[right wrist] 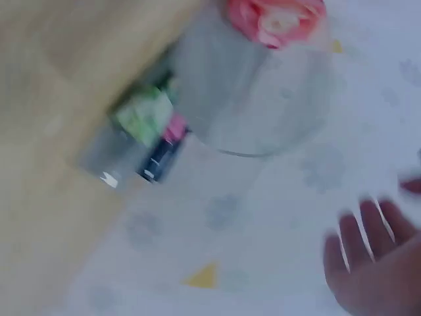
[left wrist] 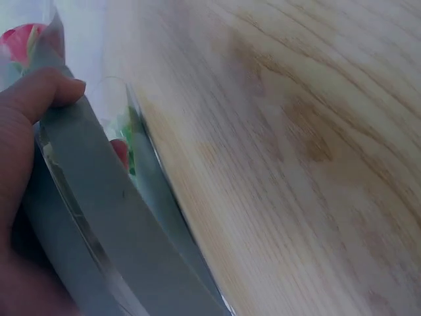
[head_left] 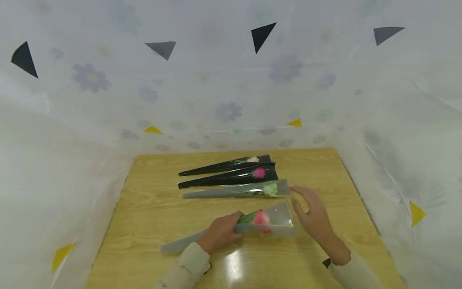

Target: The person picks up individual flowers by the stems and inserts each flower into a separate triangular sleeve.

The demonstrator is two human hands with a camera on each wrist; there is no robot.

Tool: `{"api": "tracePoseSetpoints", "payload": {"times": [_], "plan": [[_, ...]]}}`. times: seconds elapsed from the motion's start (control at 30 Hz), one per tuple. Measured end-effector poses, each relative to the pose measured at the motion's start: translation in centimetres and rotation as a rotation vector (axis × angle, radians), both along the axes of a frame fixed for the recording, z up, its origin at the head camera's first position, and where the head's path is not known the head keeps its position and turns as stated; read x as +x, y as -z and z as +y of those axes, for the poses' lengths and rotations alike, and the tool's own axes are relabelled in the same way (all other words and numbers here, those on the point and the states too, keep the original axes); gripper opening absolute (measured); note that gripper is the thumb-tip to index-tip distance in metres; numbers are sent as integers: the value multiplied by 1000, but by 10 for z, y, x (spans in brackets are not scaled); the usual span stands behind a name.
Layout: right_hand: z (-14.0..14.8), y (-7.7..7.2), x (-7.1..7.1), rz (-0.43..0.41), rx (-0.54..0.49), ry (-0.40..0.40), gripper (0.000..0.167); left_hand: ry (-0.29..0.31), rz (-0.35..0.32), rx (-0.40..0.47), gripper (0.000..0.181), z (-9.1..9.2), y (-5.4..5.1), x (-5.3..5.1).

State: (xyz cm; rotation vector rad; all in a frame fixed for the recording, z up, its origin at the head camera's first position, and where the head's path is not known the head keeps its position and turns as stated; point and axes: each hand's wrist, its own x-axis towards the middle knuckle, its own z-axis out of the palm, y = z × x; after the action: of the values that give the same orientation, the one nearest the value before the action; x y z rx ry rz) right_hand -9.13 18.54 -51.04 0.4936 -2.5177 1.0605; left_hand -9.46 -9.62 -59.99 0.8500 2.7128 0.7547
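My left hand grips a pink flower in a grey and clear sleeve around its stem part, slightly above the table. In the left wrist view the thumb presses on the grey sleeve. Beside the sleeve's wide end, my right hand is held with fingers apart and nothing between them; the right wrist view shows those fingers away from the wrapping. Behind lies a pale green flower in a grey sleeve, close to the right fingertips.
Farther back, a magenta flower and a pale pink flower lie in black sleeves, one overlapping the other. White flowered sheeting surrounds the wooden table at the back and both sides.
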Motion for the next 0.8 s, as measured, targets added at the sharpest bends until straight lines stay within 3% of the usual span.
{"api": "tracePoseSetpoints", "payload": {"times": [0.07, 0.13, 0.23, 0.33, 0.43, 0.53, 0.73, 0.8], "plan": [[-12, 0, 5, 43, 279, -113, 49, 26, -20, -22, 48, 6, 0, 0], [-25, 5, 12, 19, 513, -229, 69, 60, -29, -39, 49, 15, 0, 1], [-40, 19, 24, -61, 751, -305, 86, 108, -19, -64, 54, 30, -3, 4], [-49, 30, 30, -92, 818, -289, 86, 143, 33, -85, 57, 42, -8, 7], [-53, 35, 31, -38, 813, -249, 72, 148, 77, -80, 48, 46, -10, 8], [-49, 37, 27, -10, 809, -226, 60, 135, 75, -66, 39, 42, -9, 6], [-27, 42, 17, -54, 800, -224, 54, 106, 34, -41, 35, 10, -5, 5], [-17, 44, 13, -69, 803, -217, 55, 105, 55, -40, 32, -5, 0, 5]]}}
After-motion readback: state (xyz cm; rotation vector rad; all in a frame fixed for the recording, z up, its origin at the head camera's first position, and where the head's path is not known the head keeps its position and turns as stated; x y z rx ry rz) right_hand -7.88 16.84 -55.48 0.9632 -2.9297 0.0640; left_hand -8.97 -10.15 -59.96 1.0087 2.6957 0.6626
